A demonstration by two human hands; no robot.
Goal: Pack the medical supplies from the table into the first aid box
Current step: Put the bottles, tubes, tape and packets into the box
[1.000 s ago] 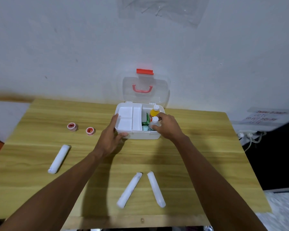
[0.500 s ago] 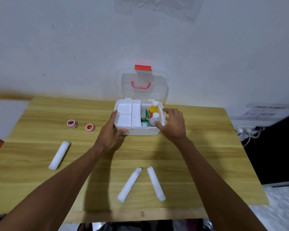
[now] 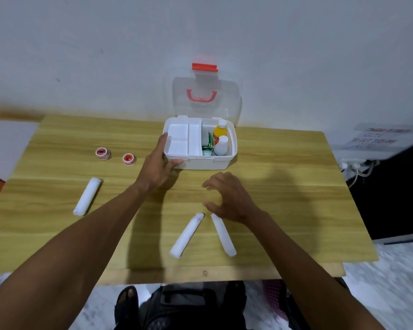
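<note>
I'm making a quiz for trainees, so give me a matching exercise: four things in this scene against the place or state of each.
1. yellow plastic bottle with white cap
2. clear plastic lid with red handle
3. left hand
4. right hand

A. grips a corner of the white plastic first aid box
B. hinged upright
C. empty, over the wooden table
D. stands inside the box

Pairs: 1-D, 2-B, 3-A, 4-C.

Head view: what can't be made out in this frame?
- Green packet in the first aid box: print too small to read.
- Printed sign, far right: lettering blurred.
- Dark object under the table: blurred, cut off by the bottom edge.
</note>
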